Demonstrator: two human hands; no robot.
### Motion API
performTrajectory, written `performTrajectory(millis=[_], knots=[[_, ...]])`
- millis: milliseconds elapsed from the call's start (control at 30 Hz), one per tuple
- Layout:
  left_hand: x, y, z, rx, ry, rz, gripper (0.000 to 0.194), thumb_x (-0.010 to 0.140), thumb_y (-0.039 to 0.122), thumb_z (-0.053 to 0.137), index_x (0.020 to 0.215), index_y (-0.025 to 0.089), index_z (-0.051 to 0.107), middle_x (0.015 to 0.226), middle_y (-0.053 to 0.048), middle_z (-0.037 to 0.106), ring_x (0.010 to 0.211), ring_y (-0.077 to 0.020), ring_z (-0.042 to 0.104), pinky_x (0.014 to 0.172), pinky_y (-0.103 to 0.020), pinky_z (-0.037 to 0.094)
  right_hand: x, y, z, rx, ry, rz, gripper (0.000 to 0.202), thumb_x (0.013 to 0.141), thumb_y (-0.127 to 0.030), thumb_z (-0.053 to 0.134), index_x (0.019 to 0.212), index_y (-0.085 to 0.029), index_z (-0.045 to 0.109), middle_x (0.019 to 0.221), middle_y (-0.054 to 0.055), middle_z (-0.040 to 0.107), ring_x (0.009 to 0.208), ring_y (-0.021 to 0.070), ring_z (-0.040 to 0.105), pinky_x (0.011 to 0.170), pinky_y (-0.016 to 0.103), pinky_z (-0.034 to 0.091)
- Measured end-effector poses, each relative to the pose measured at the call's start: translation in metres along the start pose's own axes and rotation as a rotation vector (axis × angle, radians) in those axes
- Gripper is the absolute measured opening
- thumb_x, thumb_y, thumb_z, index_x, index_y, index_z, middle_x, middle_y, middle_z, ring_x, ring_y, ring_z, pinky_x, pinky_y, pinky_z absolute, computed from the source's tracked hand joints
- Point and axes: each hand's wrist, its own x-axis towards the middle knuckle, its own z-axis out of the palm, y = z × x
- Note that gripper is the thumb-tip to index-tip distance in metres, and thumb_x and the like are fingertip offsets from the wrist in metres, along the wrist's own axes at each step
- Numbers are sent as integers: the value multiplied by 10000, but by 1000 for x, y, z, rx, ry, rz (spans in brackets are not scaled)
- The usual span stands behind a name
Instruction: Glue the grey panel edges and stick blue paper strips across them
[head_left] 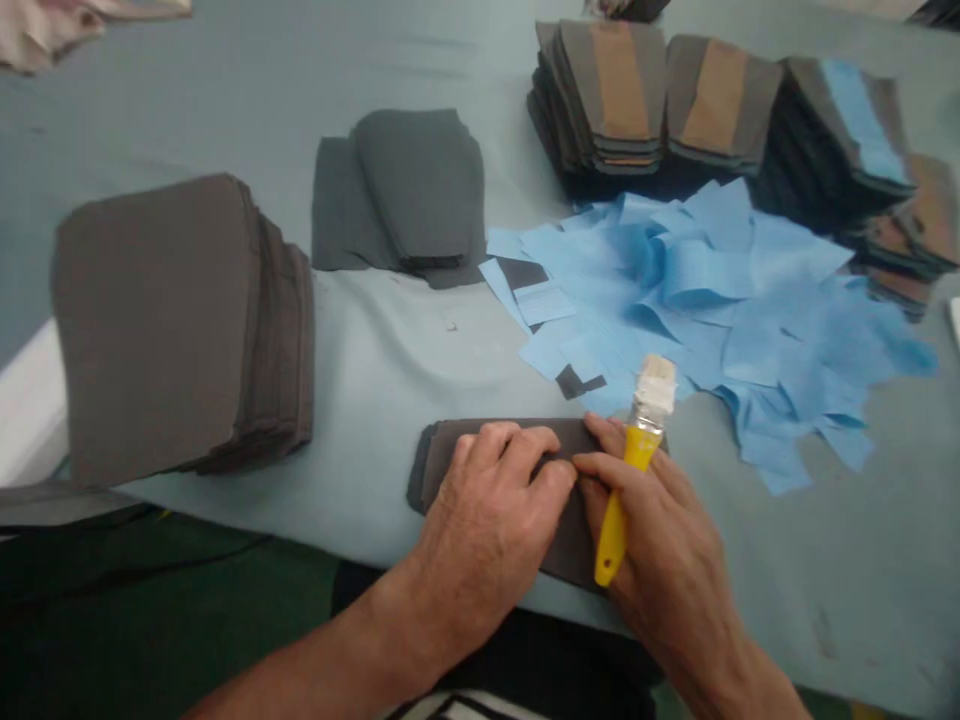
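A dark grey-brown fabric piece [571,545] lies in front of me at the table's near edge, with a darker layer showing beneath its left end. My left hand [487,520] presses on it from above, its fingers bent and thumb and forefinger close together at the fabric. My right hand [667,545] is closed around a paintbrush [636,455] with a yellow handle, the pale bristles pointing away from me. Its thumb and fingertips also touch the fabric, near the left fingertips. Exactly what the fingertips pinch is hidden.
A tall stack of brown fabric pieces [157,330] stands left. Folded grey pieces [424,185] lie behind. Loose light-blue strips [697,280] are heaped right, before banded fabric stacks [619,80]. Part of a pale cloth or hand [75,25] shows top left.
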Motion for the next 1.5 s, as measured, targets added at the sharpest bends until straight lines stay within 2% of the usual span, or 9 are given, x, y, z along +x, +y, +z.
performTrajectory(millis=[100, 233, 367, 500, 700, 867, 967, 1267, 1500], knots=[[-2, 1, 0, 12, 21, -15, 152, 1029, 162, 578, 1141, 174, 680, 1183, -60, 737, 1066, -251, 630, 854, -409, 524, -2, 3, 0, -2, 2, -31, 172, 1047, -113, 582, 1200, -118, 661, 1428, 217, 666, 1341, 330, 637, 1123, 463, 510], [-7, 4, 7, 51, 105, -13, 235, 1052, 170, 520, 1239, 130, 657, 1279, -84, 733, 1301, -271, 608, 1070, -408, 515, -1, 3, -2, -15, -3, -62, 174, 1034, -143, 623, 1189, -77, 665, 1416, 244, 667, 1323, 344, 647, 1137, 447, 490], [-9, 3, 12, 128, 70, -29, 354, 1076, 233, 477, 1369, 88, 613, 1445, -111, 689, 1422, -286, 575, 1223, -439, 438, -1, 3, -2, -16, -2, -67, 144, 1023, -175, 645, 1151, -110, 661, 1424, 240, 666, 1326, 347, 645, 1127, 463, 497], [-8, 2, 9, 180, -44, -33, 478, 1102, 322, 420, 1472, 47, 546, 1544, -142, 624, 1468, -304, 552, 1228, -457, 447, 0, 2, -4, -24, -44, -46, 153, 1024, -232, 641, 1147, -141, 644, 1427, 245, 664, 1326, 364, 645, 1121, 508, 491], [-4, 0, 5, 183, -116, -5, 469, 1064, 207, 438, 1475, 3, 532, 1529, -205, 620, 1446, -357, 576, 1205, -514, 463, 4, 3, -12, -24, -125, -12, 225, 1045, -402, 590, 1163, -210, 576, 1467, 233, 645, 1393, 349, 600, 1176, 572, 436], [-2, -3, 6, 191, -80, 41, 443, 1069, 204, 437, 1447, -3, 537, 1499, -224, 639, 1407, -385, 610, 1178, -527, 461, 3, 11, -17, -14, -198, -38, 543, 966, -699, 627, 1207, -220, 535, 1513, 257, 601, 1437, 371, 562, 1210, 610, 384], [-1, -4, 4, 193, -85, 56, 446, 1073, 208, 434, 1458, -1, 519, 1523, -220, 620, 1419, -380, 599, 1183, -515, 442, 2, 14, -19, -8, -226, -47, 656, 898, -777, 665, 1224, -226, 527, 1528, 251, 590, 1432, 374, 567, 1213, 594, 379], [-6, -9, -1, 188, -138, 61, 530, 1102, 359, 412, 1508, 28, 486, 1580, -201, 572, 1481, -380, 523, 1247, -502, 313, 1, 13, -19, 24, -222, -21, 754, 748, -727, 833, 1223, -226, 528, 1548, 232, 579, 1434, 382, 552, 1233, 559, 325], [-14, -24, -7, 230, -124, 45, 655, 1090, 482, 451, 1519, -13, 466, 1573, -262, 552, 1490, -415, 476, 1251, -528, 285, -6, 13, -14, 94, -207, 11, 669, 820, -671, 797, 1233, -228, 511, 1581, 253, 530, 1557, 327, 395, 1274, 545, 238]])
